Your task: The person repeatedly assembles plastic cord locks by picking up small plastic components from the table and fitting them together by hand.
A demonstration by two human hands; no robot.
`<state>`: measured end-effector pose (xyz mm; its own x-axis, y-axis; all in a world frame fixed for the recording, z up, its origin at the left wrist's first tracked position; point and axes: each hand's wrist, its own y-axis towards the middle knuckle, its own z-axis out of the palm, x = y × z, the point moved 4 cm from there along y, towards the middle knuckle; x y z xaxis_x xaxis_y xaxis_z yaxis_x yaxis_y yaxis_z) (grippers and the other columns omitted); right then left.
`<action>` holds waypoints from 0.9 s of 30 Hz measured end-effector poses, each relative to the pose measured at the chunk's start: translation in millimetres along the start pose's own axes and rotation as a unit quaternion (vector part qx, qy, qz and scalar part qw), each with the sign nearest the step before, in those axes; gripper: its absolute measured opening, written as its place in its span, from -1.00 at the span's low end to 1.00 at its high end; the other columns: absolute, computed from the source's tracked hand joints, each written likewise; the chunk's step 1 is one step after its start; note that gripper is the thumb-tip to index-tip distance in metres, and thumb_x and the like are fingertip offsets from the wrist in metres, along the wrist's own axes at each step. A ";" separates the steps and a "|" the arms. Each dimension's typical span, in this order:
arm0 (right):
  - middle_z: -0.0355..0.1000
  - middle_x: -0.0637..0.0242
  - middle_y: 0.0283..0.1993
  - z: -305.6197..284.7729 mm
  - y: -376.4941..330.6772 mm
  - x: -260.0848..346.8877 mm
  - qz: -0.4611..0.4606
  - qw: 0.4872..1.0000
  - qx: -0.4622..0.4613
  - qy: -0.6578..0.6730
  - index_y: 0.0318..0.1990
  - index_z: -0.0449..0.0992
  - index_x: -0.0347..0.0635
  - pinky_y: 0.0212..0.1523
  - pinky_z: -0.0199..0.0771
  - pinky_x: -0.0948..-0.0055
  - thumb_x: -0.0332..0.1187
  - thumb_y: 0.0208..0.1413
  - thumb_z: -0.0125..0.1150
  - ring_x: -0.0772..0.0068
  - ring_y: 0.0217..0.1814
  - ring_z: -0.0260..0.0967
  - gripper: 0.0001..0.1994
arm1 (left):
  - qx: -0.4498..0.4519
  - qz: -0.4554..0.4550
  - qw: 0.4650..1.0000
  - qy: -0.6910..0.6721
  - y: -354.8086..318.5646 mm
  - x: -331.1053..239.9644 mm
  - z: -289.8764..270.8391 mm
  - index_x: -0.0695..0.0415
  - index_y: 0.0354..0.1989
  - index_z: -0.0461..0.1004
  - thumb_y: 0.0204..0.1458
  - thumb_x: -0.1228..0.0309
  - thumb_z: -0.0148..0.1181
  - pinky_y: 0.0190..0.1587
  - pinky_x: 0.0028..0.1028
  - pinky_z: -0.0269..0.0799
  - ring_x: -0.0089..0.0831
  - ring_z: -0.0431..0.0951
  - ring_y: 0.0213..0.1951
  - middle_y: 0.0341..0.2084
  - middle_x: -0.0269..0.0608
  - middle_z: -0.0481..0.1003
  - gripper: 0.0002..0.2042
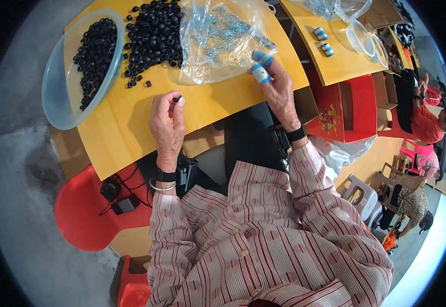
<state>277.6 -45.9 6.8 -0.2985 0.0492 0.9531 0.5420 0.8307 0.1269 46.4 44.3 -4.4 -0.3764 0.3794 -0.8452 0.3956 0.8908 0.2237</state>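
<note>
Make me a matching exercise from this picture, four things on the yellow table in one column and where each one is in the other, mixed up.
1. left hand
2. right hand
3. clear bowl
4. loose black rings

A. at the table's left end, overhanging it
B. heaped between bowl and bag
C. pinching one small black ring
D. fingertips at the clear plastic bag of metal parts

Pairs: 1-C, 2-D, 3-A, 4-B

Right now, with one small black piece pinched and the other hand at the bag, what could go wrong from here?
1. The left hand pinches a small black ring-shaped piece only at the fingertips, so it could slip and roll off the yellow table.
2. The right hand, with blue taped fingertips, reaches into the crumpled clear plastic bag of small metal parts; tugging might spill them.
3. The loose pile of black rings has strays near the table edge that a sleeve could sweep off.
</note>
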 end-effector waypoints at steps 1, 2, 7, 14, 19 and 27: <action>0.51 0.22 -0.27 -2.9 5.3 1.9 -0.008 0.999 -0.008 -0.036 0.02 0.45 -0.24 -0.15 0.44 0.48 -0.41 0.14 0.15 0.47 -0.20 0.45 -0.71 | -0.004 0.002 1.000 0.001 -0.2 0.1 -0.7 0.22 -0.21 0.45 0.07 0.53 0.07 -0.30 -0.45 0.39 -0.34 0.45 -0.38 -0.41 -0.16 0.40 -0.87; 0.51 0.21 -0.29 -5.8 10.8 4.7 -0.016 0.997 -0.018 -0.074 0.04 0.44 -0.23 -0.17 0.44 0.48 -0.41 0.13 0.15 0.47 -0.22 0.46 -0.69 | -0.007 0.004 1.000 -0.001 0.2 0.3 -0.4 0.21 -0.21 0.45 0.07 0.53 0.07 -0.31 -0.45 0.39 -0.34 0.45 -0.39 -0.41 -0.17 0.41 -0.87; 0.52 0.31 -0.18 4.4 23.9 15.4 -0.134 0.977 0.038 -0.162 0.08 0.39 -0.23 -0.19 0.44 0.49 -0.47 0.14 0.09 0.43 -0.16 0.46 -0.67 | -0.008 0.033 0.999 0.005 -0.2 -2.1 -1.8 0.21 -0.20 0.46 0.08 0.54 0.05 -0.31 -0.46 0.39 -0.36 0.44 -0.38 -0.41 -0.18 0.40 -0.87; 0.47 0.20 -0.27 29.7 17.6 20.2 -0.219 0.911 0.047 -0.345 -0.11 0.39 -0.22 -0.20 0.47 0.26 -0.56 -0.08 0.14 0.10 -0.19 0.41 -0.70 | -0.025 0.024 0.998 -0.052 -1.6 2.5 -5.7 0.20 -0.18 0.46 0.05 0.58 0.09 -0.31 -0.50 0.38 -0.41 0.43 -0.40 -0.41 -0.22 0.40 -0.84; 0.41 0.14 -0.31 40.7 15.5 22.5 -0.216 0.889 0.058 -0.399 -0.13 0.34 -0.29 -0.22 0.46 0.19 -0.56 -0.22 0.15 0.04 -0.20 0.37 -0.63 | -0.021 -0.007 0.997 -0.077 -3.6 10.3 -4.4 0.20 -0.18 0.45 0.02 0.59 0.13 -0.31 -0.53 0.38 -0.46 0.43 -0.42 -0.43 -0.25 0.40 -0.82; 0.41 0.14 -0.32 45.4 16.6 16.8 -0.194 0.893 0.017 -0.406 -0.25 0.33 -0.18 -0.28 0.43 0.12 -0.46 -0.02 0.15 0.00 -0.22 0.37 -0.82 | -0.030 -0.047 0.983 -0.176 -3.8 15.9 -1.5 0.22 -0.17 0.46 -0.01 0.57 0.18 -0.30 -0.57 0.39 -0.58 0.42 -0.43 -0.42 -0.32 0.46 -0.80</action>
<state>245.9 -6.1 12.5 -0.9375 0.1277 0.3237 0.2532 0.8885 0.3827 37.8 47.3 -18.0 -0.0911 0.1946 -0.9767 0.3198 0.9345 0.1563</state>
